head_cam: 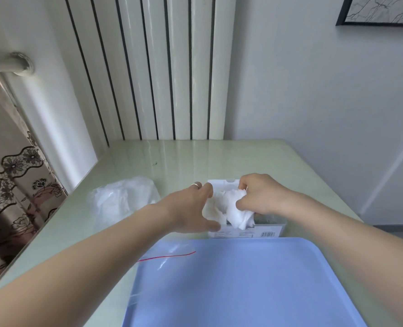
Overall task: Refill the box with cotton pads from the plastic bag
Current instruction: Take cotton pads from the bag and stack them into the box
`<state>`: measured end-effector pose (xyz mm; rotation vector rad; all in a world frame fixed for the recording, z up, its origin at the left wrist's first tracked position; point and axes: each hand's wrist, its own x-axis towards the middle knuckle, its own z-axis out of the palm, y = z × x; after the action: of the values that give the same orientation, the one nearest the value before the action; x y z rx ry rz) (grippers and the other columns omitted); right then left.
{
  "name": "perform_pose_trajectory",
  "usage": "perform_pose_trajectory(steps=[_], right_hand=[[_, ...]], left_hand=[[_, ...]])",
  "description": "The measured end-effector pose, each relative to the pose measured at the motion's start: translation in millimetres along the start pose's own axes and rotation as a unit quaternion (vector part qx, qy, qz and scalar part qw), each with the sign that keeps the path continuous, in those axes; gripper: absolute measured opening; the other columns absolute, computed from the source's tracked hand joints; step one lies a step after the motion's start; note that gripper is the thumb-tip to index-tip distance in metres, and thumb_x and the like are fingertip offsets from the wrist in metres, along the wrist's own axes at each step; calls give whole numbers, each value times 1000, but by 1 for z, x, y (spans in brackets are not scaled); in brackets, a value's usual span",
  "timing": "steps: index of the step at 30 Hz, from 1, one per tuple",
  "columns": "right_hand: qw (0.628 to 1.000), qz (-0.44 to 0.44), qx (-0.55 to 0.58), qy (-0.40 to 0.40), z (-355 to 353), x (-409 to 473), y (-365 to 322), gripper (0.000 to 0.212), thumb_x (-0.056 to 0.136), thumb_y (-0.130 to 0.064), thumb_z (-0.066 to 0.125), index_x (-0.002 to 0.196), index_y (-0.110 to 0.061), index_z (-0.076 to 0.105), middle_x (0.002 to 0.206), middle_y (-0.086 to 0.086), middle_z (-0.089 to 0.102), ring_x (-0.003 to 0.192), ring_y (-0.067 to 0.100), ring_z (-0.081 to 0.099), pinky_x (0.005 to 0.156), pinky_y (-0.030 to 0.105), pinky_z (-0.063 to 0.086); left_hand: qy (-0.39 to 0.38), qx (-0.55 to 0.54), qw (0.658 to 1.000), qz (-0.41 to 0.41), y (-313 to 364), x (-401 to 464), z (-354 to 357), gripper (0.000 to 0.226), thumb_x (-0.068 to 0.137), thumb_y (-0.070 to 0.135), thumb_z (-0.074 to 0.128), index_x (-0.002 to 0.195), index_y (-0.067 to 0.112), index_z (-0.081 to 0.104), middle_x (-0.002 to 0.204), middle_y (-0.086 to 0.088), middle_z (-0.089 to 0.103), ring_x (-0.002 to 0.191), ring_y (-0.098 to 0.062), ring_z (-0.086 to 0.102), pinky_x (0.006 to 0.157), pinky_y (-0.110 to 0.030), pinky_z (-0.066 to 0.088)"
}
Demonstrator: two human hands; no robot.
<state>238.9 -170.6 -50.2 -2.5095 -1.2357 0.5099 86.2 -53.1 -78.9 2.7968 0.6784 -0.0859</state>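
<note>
A clear box (pixel 247 228) was seen just right of the frame's centre, standing on the pale green surface (pixel 184 159) directly behind a blue tray (pixel 243 286) that filled the lower middle and right of the frame. A bunch of white cotton pads (pixel 237 213) was gripped in the right hand (pixel 259 197), its fingers curled round the wad, which was held over the box's open top. More white pads could be made out inside the box beneath it. The left side of the box was clasped by the left hand (pixel 191 208), the thumb lying along the near edge and the fingers reaching over the far edge; a ring was worn on one finger. A crumpled plastic bag (pixel 122 199) with white contents lay on the surface left of centre, near the left forearm. A flat clear zip bag (pixel 162 258) with a red strip was seen lying across the tray's left edge.
</note>
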Motion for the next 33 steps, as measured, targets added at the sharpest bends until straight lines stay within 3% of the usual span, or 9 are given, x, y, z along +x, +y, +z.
perform_pose_trajectory(steps=[3, 7, 10, 15, 18, 21, 24, 27, 33], right_hand=[[987, -34, -152, 35, 1, -7, -11, 28, 83, -7, 55, 111, -9, 58, 106, 8, 60, 84, 27, 59, 62, 29, 44], [959, -85, -267, 44, 11, -11, -28, 26, 87, 0, 50, 110, -10, 57, 95, 8, 52, 82, 29, 51, 61, 31, 38], [970, -77, -229, -3, 18, -8, -29, 25, 90, -10, 53, 114, -11, 60, 99, 6, 52, 87, 27, 54, 64, 30, 43], [988, -34, -151, 4, 26, -2, -23, 17, 92, -25, 56, 105, -15, 57, 101, 4, 64, 72, 22, 56, 51, 21, 33], [998, -13, -64, 6, 33, 2, -18, 25, 84, -22, 66, 94, -17, 45, 86, 0, 58, 57, 17, 52, 45, 25, 34], [1000, -10, 16, -17, 40, 7, -10, 23, 83, -22, 68, 90, -18, 45, 75, -4, 51, 55, 13, 47, 47, 22, 34], [999, -35, -30, 3, 41, 3, -6, 14, 86, -22, 64, 88, -20, 50, 79, -5, 53, 64, 15, 48, 53, 23, 37], [985, -75, -141, 69, 48, 1, -6, 4, 90, -15, 56, 92, -18, 54, 94, 2, 62, 82, 24, 57, 73, 32, 47], [998, 2, 62, -15, 47, 15, -3, 18, 90, -22, 59, 72, -21, 61, 77, -4, 62, 69, 16, 56, 61, 24, 44]], left_hand=[[-11, -15, 1000, -3, 4, 5, 13, 81, 72, 58, 72, 132, 24, 30, 120, 2, 41, 90, -22, 59, 86, -43, 53], [7, -43, 999, -5, 5, 13, 23, 74, 70, 54, 75, 121, 17, 35, 115, -4, 46, 85, -25, 60, 82, -44, 53], [4, -87, 996, -16, 4, 15, 23, 69, 71, 54, 74, 117, 18, 37, 112, -2, 47, 91, -23, 57, 82, -39, 51], [-1, -127, 992, -20, -3, 17, 23, 69, 70, 46, 78, 115, 17, 35, 103, -2, 52, 92, -23, 56, 78, -38, 52], [-7, -136, 990, -22, -3, 17, 24, 64, 73, 44, 77, 112, 15, 35, 93, -1, 52, 78, -19, 52, 63, -31, 44], [-23, -150, 988, -24, -3, 16, 22, 61, 76, 42, 75, 113, 14, 35, 93, -2, 55, 73, -18, 50, 62, -31, 42], [-41, -192, 980, -19, -8, 14, 13, 55, 80, 35, 72, 115, 17, 35, 90, 2, 68, 76, -15, 58, 61, -28, 46], [-41, -213, 976, -12, -8, 14, 9, 46, 81, 28, 70, 110, 16, 37, 81, 5, 73, 71, -12, 64, 59, -27, 48], [-21, -189, 982, 2, -3, 18, 17, 41, 78, 21, 70, 103, 15, 38, 72, 2, 72, 70, -21, 62, 56, -31, 47]])
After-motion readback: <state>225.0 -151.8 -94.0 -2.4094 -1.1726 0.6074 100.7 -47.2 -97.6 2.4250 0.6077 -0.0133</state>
